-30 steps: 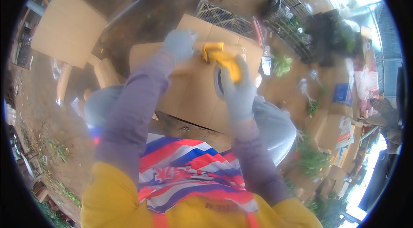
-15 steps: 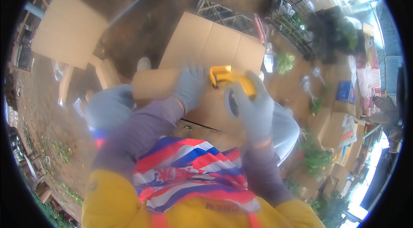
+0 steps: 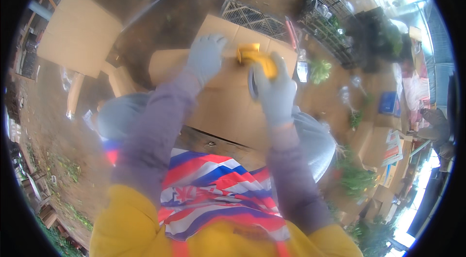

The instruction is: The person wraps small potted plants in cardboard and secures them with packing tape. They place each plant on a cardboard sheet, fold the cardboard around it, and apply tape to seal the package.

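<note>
A brown cardboard box [image 3: 221, 111] lies in front of me between my knees, with one large flap [image 3: 233, 29] standing up on its far side. My right hand [image 3: 277, 94], in a grey glove, is wrapped round a yellow tape dispenser [image 3: 250, 53]. The dispenser is over the right part of the box; part of its tape roll [image 3: 253, 82] shows below the hand. My left hand [image 3: 207, 58], gloved too, rests at the box's far edge near the raised flap, holding nothing, its fingers stretched out.
A flat cardboard sheet [image 3: 80, 31] stands at the left. Beyond the box lie black plastic crates [image 3: 255, 18], one of them [image 3: 330, 26] with greens inside. Loose greens [image 3: 357, 179], a blue box [image 3: 390, 103] and opened cartons [image 3: 376, 145] are on the right.
Both hands have moved away from me, toward the box's far edge. The tape dispenser has gone with my right hand, and my left hand has shifted next to the raised flap.
</note>
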Available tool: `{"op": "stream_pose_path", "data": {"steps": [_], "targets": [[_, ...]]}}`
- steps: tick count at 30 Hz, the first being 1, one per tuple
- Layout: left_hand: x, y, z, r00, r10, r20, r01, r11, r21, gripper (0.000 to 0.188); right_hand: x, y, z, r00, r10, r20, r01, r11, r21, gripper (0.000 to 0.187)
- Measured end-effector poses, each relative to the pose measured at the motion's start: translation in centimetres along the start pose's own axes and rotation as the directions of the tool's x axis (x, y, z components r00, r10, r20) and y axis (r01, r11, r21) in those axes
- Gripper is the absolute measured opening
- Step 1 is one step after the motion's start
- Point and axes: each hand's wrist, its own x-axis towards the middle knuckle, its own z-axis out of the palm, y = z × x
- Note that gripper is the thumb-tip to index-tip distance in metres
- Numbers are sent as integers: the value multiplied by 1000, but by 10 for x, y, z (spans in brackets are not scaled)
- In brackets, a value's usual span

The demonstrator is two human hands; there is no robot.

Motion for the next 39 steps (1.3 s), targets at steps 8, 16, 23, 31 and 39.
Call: {"op": "stream_pose_path", "data": {"steps": [8, 16, 23, 31, 39], "targets": [[-14, 30, 58, 971, 1, -240, 151, 772, 618, 65, 54, -1, 17, 993, 60, 104, -66, 996, 62, 50], [81, -7, 9, 903, -105, 418, 20, 979, 204, 95, -42, 1, -24, 1000, 10, 9, -10, 999, 39, 51], [85, -36, 3, 931, 190, 311, -157, 979, -129, 110, 13, 13, 30, 979, 136, 151, -123, 988, -97, 53], [88, 47, 51, 991, 98, 94, -126, 919, 373, 90, -27, 59, -65, 867, 470, 163, -497, 831, 250, 41], [26, 49, 41, 899, 240, 367, -371, 862, 345, 62, -15, 60, -118, 963, 265, -41, -235, 907, 349, 36]]}}
